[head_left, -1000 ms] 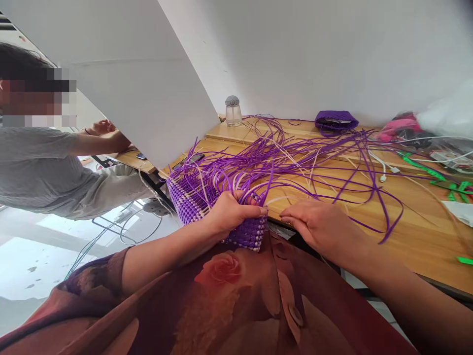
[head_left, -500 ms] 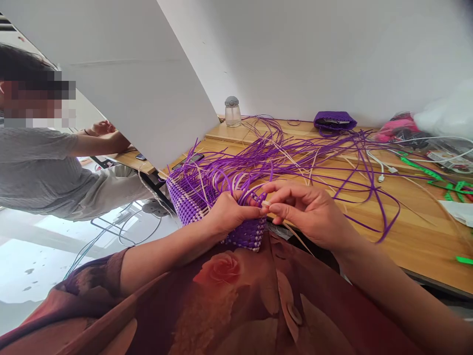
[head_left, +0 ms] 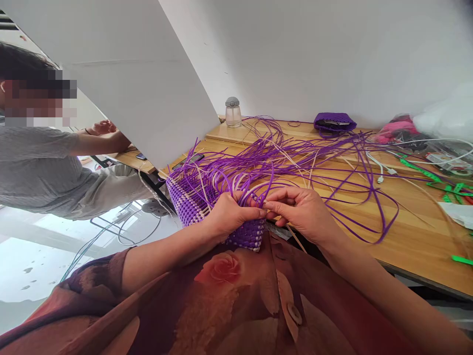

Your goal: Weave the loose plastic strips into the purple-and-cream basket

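Note:
A half-woven basket [head_left: 186,199] in purple and cream strips leans at the table's front edge, against my lap. My left hand [head_left: 232,213] is closed on its near rim, the thumb pressed along the top and the fingers hidden inside the weave. At the right corner of that rim my right hand [head_left: 295,209] pinches a cream weaving strip between thumb and fingertips, close to the left thumb. The strip's tail shows below the right hand. Long loose purple strips [head_left: 254,160] fan out from the basket across the table.
On the wooden table [head_left: 414,241] stand a lidded glass bottle [head_left: 232,113] and a small purple woven pouch [head_left: 334,122]. White cables [head_left: 382,167], green strips [head_left: 421,170] and plastic bags lie to the right. A phone [head_left: 194,160] lies behind the basket. Left of a partition, another person [head_left: 40,167] sits.
My right hand has moved slightly left and down, closer to the rim and my left thumb. The cream strip's tip, visible before, is now mostly covered by the fingers. The left hand stays in place.

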Available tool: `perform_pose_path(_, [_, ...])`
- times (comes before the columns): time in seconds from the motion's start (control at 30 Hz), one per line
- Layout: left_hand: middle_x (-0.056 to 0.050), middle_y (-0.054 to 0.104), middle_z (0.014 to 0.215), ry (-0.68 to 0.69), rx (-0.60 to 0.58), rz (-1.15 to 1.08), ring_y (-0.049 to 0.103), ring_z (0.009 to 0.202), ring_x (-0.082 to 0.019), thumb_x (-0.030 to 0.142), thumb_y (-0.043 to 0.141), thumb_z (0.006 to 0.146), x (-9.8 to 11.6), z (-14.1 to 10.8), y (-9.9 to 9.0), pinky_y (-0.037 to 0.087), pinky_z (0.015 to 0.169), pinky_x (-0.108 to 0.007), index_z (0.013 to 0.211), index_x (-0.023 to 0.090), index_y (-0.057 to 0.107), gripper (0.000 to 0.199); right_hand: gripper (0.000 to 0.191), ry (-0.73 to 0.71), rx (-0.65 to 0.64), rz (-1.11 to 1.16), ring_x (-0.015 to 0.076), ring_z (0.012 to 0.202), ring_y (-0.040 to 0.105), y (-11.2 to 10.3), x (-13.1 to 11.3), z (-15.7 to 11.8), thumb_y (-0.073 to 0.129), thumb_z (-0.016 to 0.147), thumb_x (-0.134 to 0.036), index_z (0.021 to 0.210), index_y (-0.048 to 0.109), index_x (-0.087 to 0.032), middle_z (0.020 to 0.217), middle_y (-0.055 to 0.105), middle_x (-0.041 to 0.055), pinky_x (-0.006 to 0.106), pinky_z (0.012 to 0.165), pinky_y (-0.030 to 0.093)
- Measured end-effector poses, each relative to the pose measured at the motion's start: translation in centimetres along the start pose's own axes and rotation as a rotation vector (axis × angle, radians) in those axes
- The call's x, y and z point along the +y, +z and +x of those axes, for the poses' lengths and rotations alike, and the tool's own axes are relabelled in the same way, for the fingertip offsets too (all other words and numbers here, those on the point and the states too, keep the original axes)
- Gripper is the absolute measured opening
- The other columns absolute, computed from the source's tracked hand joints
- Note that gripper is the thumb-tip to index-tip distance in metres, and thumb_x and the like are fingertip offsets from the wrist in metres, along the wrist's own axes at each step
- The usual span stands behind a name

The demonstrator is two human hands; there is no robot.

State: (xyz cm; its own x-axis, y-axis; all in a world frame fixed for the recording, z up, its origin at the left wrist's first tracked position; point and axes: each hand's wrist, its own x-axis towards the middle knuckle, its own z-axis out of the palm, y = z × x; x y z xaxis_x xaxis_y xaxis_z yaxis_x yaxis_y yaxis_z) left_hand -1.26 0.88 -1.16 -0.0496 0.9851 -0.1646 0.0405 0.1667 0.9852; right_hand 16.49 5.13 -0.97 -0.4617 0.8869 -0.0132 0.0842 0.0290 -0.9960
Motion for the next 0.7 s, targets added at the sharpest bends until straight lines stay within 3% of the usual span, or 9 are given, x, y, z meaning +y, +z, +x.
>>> perform_pose_path(0.3, [0.005,0.058,0.062,0.038,-0.018,0.043,0.047,0.056,-0.008,0.031,0.085,0.057,-0.6,0.3,-0.2,0.034,0.056,-0.023,0.069,0.016,0.06,0.032,0.031,0.029,0.002,-0.028,0.0123,0.053,0.064,-0.2,0.3,1.2,0.082,0.069,-0.04,0.084,0.067,-0.016,0.061,0.069,0.0026,0.018,0.043,0.051])
perform_pose_path(0.47, [0.005,0.056,0.062,0.034,-0.032,0.04,0.045,0.057,-0.008,0.03,0.085,0.058,-0.6,0.3,-0.2,0.034,0.057,-0.023,0.069,0.016,0.059,0.032,0.03,0.021,0.01,-0.025,0.0146,0.053,0.065,0.2,0.3,1.1,0.08,0.071,-0.039,0.084,0.064,-0.017,0.061,0.068,0.0009,0.024,0.049,0.055])
perform_pose_path(0.53, [0.005,0.055,0.063,0.036,-0.053,0.013,0.045,0.057,-0.007,0.03,0.085,0.058,-0.5,0.4,-0.1,0.034,0.057,-0.023,0.068,0.016,0.057,0.032,0.023,-0.103,0.07,-0.162,0.0153,0.059,0.066,0.5,0.0,0.5,0.077,0.076,-0.035,0.088,0.065,-0.019,0.07,0.07,0.0013,0.028,0.057,0.057])
perform_pose_path(0.7, [0.006,0.053,0.061,0.045,-0.058,-0.008,0.043,0.056,-0.006,0.028,0.084,0.057,-0.5,0.5,0.0,0.034,0.057,-0.022,0.065,0.015,0.057,0.031,0.013,-0.627,0.19,-0.74,0.0186,0.092,0.065,1.1,-0.6,-0.6,0.067,0.086,-0.019,0.098,0.071,-0.022,0.098,0.07,0.0052,0.032,0.081,0.052])
